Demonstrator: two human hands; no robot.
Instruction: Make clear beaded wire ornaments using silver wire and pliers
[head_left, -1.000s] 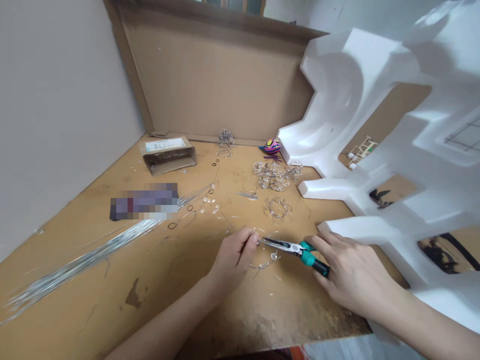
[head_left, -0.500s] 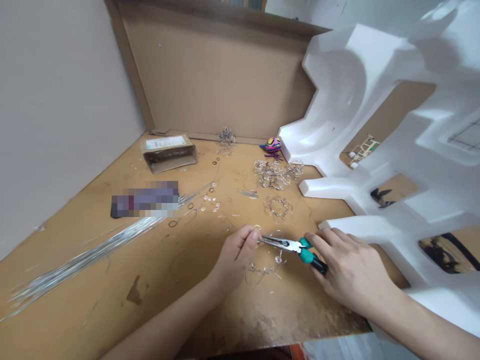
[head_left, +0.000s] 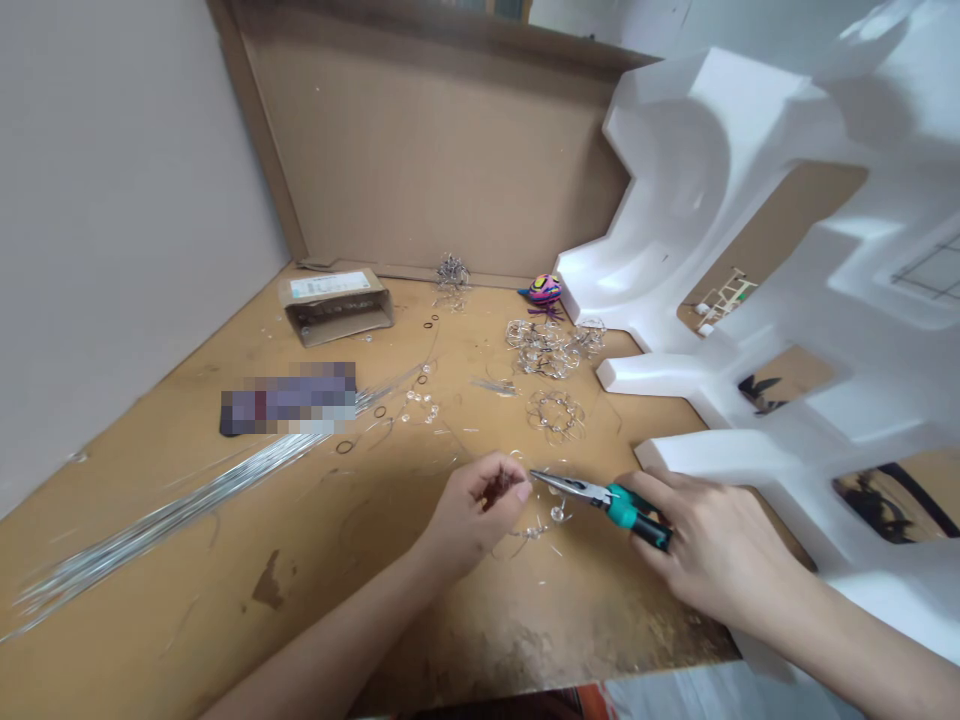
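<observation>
The left hand [head_left: 472, 515] is closed, with thumb and fingers pressed together at their tips; whatever they pinch is too fine to tell. The right hand [head_left: 716, 545] is wrapped around the teal handles of the needle-nose pliers [head_left: 622, 505]. The pliers' long axis runs left and slightly upward, with the tips just beside the left fingertips. The tips appear closed.

The beaded wire piece [head_left: 534, 532] lies on the table between the hands, just below the pliers' tips and nearer the left hand.

The table [head_left: 525, 640] is tan and scattered with wire offcuts. A bundle of wire rods [head_left: 150, 515] extends toward the lower left. Two beaded wire clusters [head_left: 544, 348] lie ahead of the hands, beside a colorful toy [head_left: 544, 290] and a small cardboard box [head_left: 337, 308]. A blurred object [head_left: 289, 400] lies left of center. White foam packing [head_left: 712, 170] rises at the right, a cardboard sheet [head_left: 427, 150] stands behind, and a gray wall [head_left: 112, 200] stands at the left.
</observation>
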